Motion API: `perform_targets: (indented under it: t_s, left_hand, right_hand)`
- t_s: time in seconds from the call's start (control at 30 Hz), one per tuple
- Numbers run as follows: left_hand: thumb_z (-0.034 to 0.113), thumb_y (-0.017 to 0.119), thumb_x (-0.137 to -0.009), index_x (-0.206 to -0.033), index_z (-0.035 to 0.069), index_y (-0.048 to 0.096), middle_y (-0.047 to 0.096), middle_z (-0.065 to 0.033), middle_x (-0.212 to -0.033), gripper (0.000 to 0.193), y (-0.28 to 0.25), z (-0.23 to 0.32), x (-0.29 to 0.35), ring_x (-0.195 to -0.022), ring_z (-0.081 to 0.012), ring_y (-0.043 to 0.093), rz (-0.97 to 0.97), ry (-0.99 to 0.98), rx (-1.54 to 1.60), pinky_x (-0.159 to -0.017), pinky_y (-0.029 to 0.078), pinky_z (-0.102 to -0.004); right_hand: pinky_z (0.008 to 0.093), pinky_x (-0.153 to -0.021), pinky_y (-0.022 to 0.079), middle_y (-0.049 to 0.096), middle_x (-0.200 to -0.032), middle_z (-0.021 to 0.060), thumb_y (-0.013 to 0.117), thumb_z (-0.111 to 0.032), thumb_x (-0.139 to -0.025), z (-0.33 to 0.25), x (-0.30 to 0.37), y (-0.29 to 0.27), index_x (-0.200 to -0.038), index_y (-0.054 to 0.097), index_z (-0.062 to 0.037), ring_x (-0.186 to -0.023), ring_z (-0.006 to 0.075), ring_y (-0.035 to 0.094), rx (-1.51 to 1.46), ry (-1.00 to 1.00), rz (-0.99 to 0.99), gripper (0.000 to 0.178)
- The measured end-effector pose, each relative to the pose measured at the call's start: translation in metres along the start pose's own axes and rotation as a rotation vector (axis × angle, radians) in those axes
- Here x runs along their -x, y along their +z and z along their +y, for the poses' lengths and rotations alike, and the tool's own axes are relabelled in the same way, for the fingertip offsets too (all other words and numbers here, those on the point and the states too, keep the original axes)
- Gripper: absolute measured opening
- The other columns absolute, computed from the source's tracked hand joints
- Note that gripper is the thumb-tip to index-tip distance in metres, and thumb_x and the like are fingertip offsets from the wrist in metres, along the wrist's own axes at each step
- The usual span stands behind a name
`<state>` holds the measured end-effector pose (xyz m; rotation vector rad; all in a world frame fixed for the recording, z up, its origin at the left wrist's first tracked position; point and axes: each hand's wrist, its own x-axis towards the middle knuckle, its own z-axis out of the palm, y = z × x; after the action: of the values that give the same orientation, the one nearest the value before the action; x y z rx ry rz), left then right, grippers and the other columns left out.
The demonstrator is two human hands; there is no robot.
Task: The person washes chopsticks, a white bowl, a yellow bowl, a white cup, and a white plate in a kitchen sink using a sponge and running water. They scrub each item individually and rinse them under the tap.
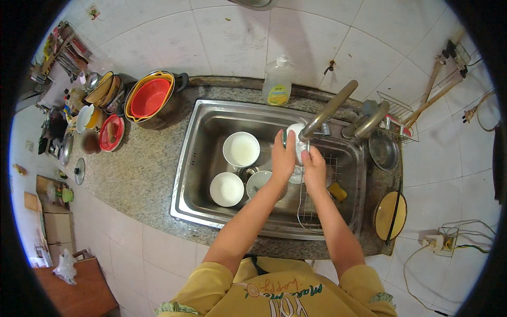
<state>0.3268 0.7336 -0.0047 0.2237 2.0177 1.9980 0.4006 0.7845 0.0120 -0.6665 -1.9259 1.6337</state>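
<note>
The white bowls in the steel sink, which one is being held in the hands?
The small white bowl under the tap, gripped by both hands; the other white bowls lie loose on the sink floor.

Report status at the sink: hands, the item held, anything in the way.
Left hand and right hand both gripping a white cup under the faucet. White bowls sit in the sink below. Nothing in the way.

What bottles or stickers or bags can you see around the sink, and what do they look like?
Soap bottle: stands on the counter behind the sink, against the tiled wall; clear plastic, white cap.
Its label: on the bottle's front, yellow and green.
Plastic bag: far lower left, on a brown wooden surface; whitish, crumpled.
Other bottles and jars: far left by the wall, too small to tell apart.
No screens or signs show.
</note>
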Motion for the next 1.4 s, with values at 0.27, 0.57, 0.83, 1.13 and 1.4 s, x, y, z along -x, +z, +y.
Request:
perform_targets:
  t_s: [0.27, 0.57, 0.83, 1.13, 1.4]
  left_hand:
    - [0.022, 0.034, -0.088, -0.086, -0.004, 0.051, 0.056, -0.0152, -0.086, 0.031, 0.022, -0.009, 0.004, -0.082, -0.0262, 0.053, 0.129, 0.160, -0.054, -0.072, 0.039, -0.0361]
    - [0.011, 0.040, -0.080, -0.103, -0.004, 0.049, 0.050, -0.0205, -0.103, 0.028, 0.007, 0.021, 0.028, -0.095, -0.0365, 0.047, -0.093, 0.694, -0.645, -0.083, 0.035, -0.0430]
    - [0.035, 0.038, -0.088, -0.098, 0.000, 0.055, 0.057, -0.0120, -0.098, 0.040, -0.019, -0.007, -0.014, -0.085, -0.0252, 0.054, -0.228, -0.398, 0.297, -0.075, 0.040, -0.0303]
    - [0.034, 0.052, -0.081, -0.114, 0.006, 0.044, 0.052, -0.0040, -0.109, 0.044, -0.048, -0.009, 0.015, -0.102, -0.0161, 0.048, -0.506, -0.464, 1.035, -0.085, 0.040, -0.0321]
    - [0.006, 0.058, -0.077, -0.108, 0.002, 0.048, 0.056, -0.0058, -0.102, 0.033, -0.045, -0.010, 0.022, -0.095, -0.0156, 0.052, -0.526, -0.286, 0.941, -0.085, 0.038, -0.0280]
  right_hand:
    - [0.0219, -0.066, 0.035, 0.050, -0.079, 0.0003, 0.041, -0.024, -0.089, 0.012, 0.006, -0.019, -0.087, 0.053, 0.0004, -0.070, 0.0074, 0.041, -0.267, 0.131, 0.187, 0.027]
    - [0.0244, -0.047, 0.029, 0.041, -0.055, -0.0023, 0.046, -0.032, -0.087, 0.002, -0.015, -0.013, -0.059, 0.046, -0.0016, -0.053, 0.0070, 0.034, 0.014, 0.133, 0.135, 0.041]
    - [0.0252, -0.046, 0.029, 0.042, -0.053, -0.0019, 0.057, -0.034, -0.080, 0.005, -0.025, -0.014, -0.058, 0.048, -0.0034, -0.050, 0.0081, 0.034, -0.101, 0.342, 0.165, 0.039]
    - [0.0367, -0.083, 0.043, 0.056, -0.102, 0.0088, 0.040, -0.025, -0.086, 0.034, -0.043, -0.004, -0.104, 0.052, -0.0031, -0.093, 0.0247, 0.054, -1.225, 0.685, 0.088, 0.030]
    - [0.0380, -0.081, 0.043, 0.055, -0.100, 0.0066, 0.036, -0.023, -0.085, 0.022, -0.026, 0.033, -0.103, 0.051, -0.0081, -0.092, 0.0239, 0.054, -1.277, 0.631, 0.218, 0.028]
